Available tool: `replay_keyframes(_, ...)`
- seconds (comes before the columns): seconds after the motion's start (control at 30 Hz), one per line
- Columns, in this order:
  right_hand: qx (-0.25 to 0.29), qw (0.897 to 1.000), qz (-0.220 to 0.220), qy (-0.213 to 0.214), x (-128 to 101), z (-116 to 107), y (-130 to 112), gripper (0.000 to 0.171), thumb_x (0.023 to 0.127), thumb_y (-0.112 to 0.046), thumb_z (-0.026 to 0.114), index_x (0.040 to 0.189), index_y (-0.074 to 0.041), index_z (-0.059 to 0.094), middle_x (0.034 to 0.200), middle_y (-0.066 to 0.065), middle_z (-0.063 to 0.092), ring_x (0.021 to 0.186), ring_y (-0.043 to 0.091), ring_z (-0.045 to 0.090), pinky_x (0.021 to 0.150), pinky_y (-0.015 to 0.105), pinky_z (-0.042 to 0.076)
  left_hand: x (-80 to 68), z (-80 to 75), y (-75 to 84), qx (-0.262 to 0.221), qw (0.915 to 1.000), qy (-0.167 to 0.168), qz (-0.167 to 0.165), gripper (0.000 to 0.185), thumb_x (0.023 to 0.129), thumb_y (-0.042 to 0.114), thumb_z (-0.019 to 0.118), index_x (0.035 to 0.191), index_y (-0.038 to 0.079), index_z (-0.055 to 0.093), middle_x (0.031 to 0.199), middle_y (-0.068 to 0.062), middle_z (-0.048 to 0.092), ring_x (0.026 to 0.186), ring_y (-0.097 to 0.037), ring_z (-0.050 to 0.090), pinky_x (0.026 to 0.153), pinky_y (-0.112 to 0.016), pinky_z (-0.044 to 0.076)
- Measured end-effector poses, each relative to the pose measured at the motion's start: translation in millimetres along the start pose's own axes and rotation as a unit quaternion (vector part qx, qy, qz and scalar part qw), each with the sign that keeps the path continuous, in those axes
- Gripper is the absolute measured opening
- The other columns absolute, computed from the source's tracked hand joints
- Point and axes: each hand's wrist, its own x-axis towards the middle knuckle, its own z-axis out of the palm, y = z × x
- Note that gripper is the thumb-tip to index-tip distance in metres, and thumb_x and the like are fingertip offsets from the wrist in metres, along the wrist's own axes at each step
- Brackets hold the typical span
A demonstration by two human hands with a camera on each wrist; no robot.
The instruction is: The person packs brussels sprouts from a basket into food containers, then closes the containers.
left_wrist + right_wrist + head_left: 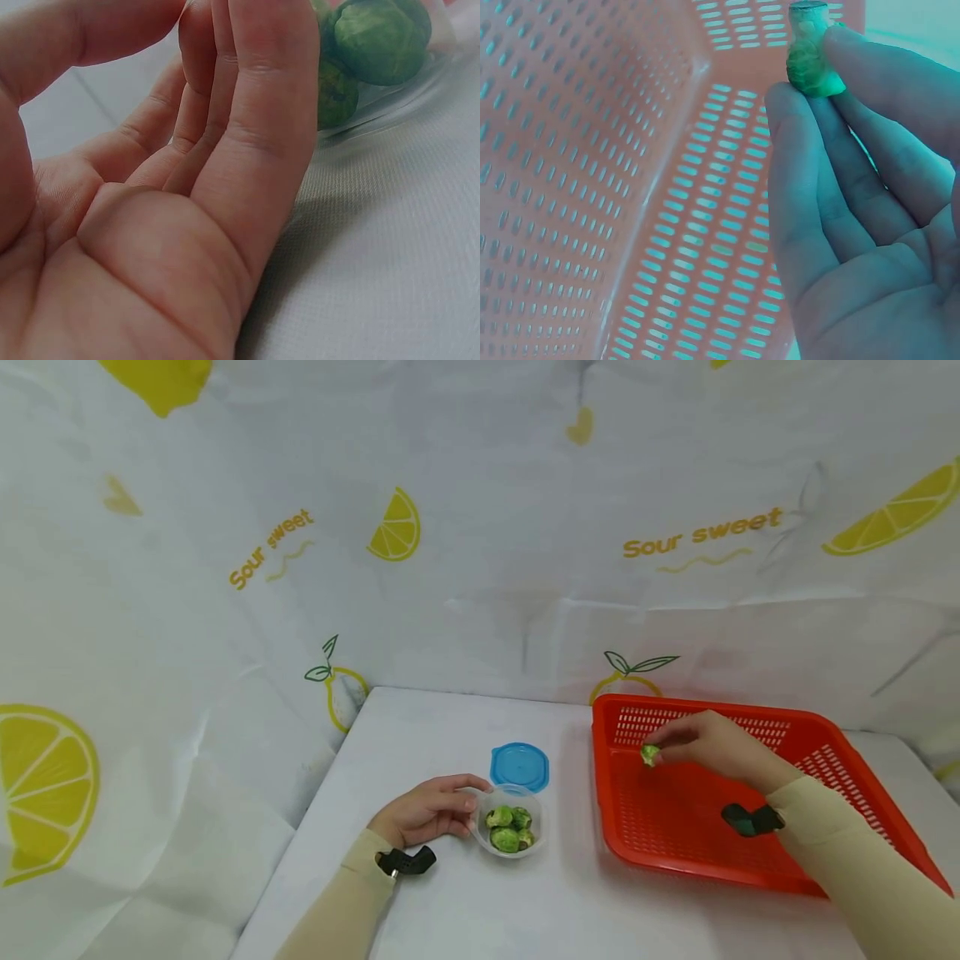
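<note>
My right hand (708,747) pinches a small Brussels sprout (649,755) between thumb and fingertips over the red basket (622,852). In the right wrist view the cut stem end of the sprout (810,56) points up, and the slotted basket wall (667,225) lies behind the hand. At the left side of a clear round container (543,835), my left hand (431,810) holds it by the rim. Several green Brussels sprouts (506,839) lie inside. The left wrist view shows curled fingers (262,112) partly hiding the sprouts (382,41).
A blue round lid (519,767) lies flat on the white table (442,727), just behind the container. The red basket takes up the table's right side. Behind the table hangs a white sheet (487,552) with a lemon print.
</note>
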Motion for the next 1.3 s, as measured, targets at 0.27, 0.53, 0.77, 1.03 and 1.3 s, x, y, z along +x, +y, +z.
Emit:
replay_keyframes(0.27, 0.005, 1.0, -0.015, 0.012, -14, 4, -18, 0.032, 0.099, -0.033, 0.08, 0.128, -0.018, 0.08, 0.114, -0.003, 0.081, 0.109, 0.019, 0.071, 0.097, 0.048, 0.062, -0.9, -2.1, -3.3, -0.009, 1.0, 0.0, -0.003, 0.034, 0.108, 0.008, 0.059, 0.142, 0.009, 0.058, 0.09, -0.001, 0.066, 0.081, -0.011, 0.067, 0.077, -0.024, 0.063)
replay_keyframes(0.53, 0.042, 0.998, -0.038, 0.015, -27, 16, -58, 0.029, 0.098, -0.035, 0.082, 0.123, -0.023, 0.081, 0.112, -0.004, 0.081, 0.106, 0.019, 0.073, 0.093, 0.036, 0.06, 0.0, 0.0, -0.8, -0.002, 1.0, -0.001, -0.004, 0.034, 0.109, 0.008, 0.057, 0.143, 0.01, 0.058, 0.09, 0.0, 0.065, 0.081, -0.01, 0.066, 0.078, -0.023, 0.063)
replay_keyframes(0.77, 0.061, 0.997, -0.046, 0.017, -30, 31, -83, 0.025, 0.097, -0.031, 0.082, 0.121, -0.022, 0.082, 0.109, -0.004, 0.081, 0.104, 0.018, 0.073, 0.09, 0.033, 0.063, 0.5, 0.3, 0.5, 0.0, 1.0, -0.004, -0.007, 0.037, 0.108, 0.01, 0.06, 0.145, 0.009, 0.057, 0.09, -0.001, 0.067, 0.081, -0.011, 0.067, 0.079, -0.024, 0.064)
replay_keyframes(1.03, 0.106, 0.993, -0.051, 0.026, -31, 57, -112, 0.023, 0.097, -0.028, 0.082, 0.119, -0.021, 0.083, 0.107, -0.003, 0.082, 0.1, 0.018, 0.076, 0.092, 0.037, 0.066, -0.2, -2.6, 0.7, 0.004, 1.0, 0.004, -0.006, 0.036, 0.109, 0.008, 0.058, 0.145, 0.009, 0.057, 0.09, -0.001, 0.066, 0.081, -0.011, 0.067, 0.078, -0.025, 0.064)
replay_keyframes(1.3, 0.131, 0.989, -0.058, 0.047, -25, 98, -136, 0.022, 0.097, -0.025, 0.083, 0.118, -0.019, 0.083, 0.107, -0.002, 0.081, 0.098, 0.017, 0.075, 0.09, 0.038, 0.067, -0.2, 1.3, 4.0, 0.003, 0.9999, 0.007, -0.008, 0.035, 0.109, 0.008, 0.058, 0.144, 0.009, 0.058, 0.089, -0.001, 0.065, 0.081, -0.011, 0.066, 0.078, -0.024, 0.063)
